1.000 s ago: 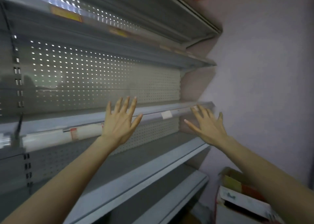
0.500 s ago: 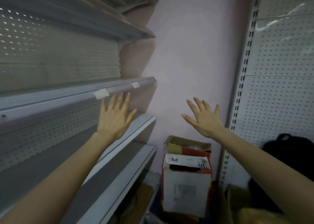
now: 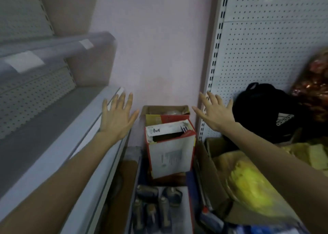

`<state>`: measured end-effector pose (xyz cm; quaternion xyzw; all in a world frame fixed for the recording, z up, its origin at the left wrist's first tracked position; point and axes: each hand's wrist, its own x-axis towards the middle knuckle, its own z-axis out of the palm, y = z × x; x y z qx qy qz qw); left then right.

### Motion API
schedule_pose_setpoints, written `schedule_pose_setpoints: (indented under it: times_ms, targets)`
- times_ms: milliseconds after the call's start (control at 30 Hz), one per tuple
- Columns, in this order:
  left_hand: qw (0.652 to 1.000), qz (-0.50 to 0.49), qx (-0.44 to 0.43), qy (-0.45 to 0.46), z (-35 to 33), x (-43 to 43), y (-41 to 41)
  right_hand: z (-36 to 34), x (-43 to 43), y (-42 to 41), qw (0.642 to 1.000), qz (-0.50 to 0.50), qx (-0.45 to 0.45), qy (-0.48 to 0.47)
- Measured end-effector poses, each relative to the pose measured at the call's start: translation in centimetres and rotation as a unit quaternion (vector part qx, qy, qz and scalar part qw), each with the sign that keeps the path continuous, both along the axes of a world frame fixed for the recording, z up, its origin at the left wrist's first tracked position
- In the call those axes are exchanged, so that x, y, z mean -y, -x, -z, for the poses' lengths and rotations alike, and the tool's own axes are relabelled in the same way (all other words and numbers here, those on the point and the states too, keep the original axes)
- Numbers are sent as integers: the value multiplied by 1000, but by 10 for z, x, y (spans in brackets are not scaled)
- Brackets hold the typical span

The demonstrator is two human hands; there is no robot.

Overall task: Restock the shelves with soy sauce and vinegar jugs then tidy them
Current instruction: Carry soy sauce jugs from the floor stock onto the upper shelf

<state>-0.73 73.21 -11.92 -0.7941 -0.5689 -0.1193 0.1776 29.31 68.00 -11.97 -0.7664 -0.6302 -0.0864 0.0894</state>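
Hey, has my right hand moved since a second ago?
Yes. The right hand swung rightward: it was at the end of the left shelf, and now it is in front of the slotted upright across the pink wall.

view swung right; jugs (image 3: 156, 205) now visible below.

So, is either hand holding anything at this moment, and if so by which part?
Nothing is held. The left hand and the right hand are both raised with fingers spread, palms empty.
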Motion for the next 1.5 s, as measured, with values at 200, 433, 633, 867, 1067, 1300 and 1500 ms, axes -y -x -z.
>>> schedule_pose_setpoints:
  times_ms: [200,433,633,867,1067,1300,1500]
  targets:
    - [995,27,21,96,82,-19,-10,80,17,-9,996,47,-18,74]
    - [976,39,21,212,196,-22,-15,195,27,-9,980,64,-20,185]
    - [953,28,-14,300,308,-21,-1,306,28,6,961,71,-45,263]
    - [940,56,-84,327,427,-4,16,427,24,50,930,49,-123,343]
    - [931,65,-56,356,514,3,24,526,30,83,908,55,-178,376]
    - [913,37,-34,406,587,8,30,617,22,108,838,122,-379,374]
    - [892,28,-24,451,625,21,28,653,-18,134,769,143,-549,295]
